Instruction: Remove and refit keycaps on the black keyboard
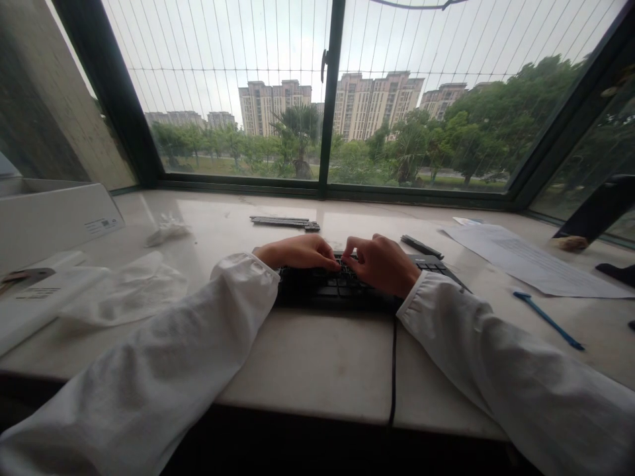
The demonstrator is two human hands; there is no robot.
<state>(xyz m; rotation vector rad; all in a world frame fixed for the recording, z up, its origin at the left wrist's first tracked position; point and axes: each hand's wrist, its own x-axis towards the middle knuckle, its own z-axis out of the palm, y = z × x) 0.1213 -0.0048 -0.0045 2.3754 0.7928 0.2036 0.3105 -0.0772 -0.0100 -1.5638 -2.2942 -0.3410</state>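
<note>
A black keyboard [342, 285] lies on a pale stone sill [307, 357] below a large window. My left hand [297, 252] rests over its left half with the fingers curled down toward the keys. My right hand [380, 263] sits close beside it over the middle keys, fingers bent and pinched together at the fingertips. The two sets of fingertips nearly touch above the keyboard's far rows. Whether they hold anything small is hidden. Both arms wear white sleeves. A black cable [393, 370] runs from the keyboard over the sill's front edge.
A dark strip [285, 223] and a short dark bar [421, 246] lie behind the keyboard. Printed paper [526, 261] and a blue pen [548, 320] lie at the right. White boxes [54, 218], crumpled plastic [124, 291] and a tissue [167, 230] occupy the left.
</note>
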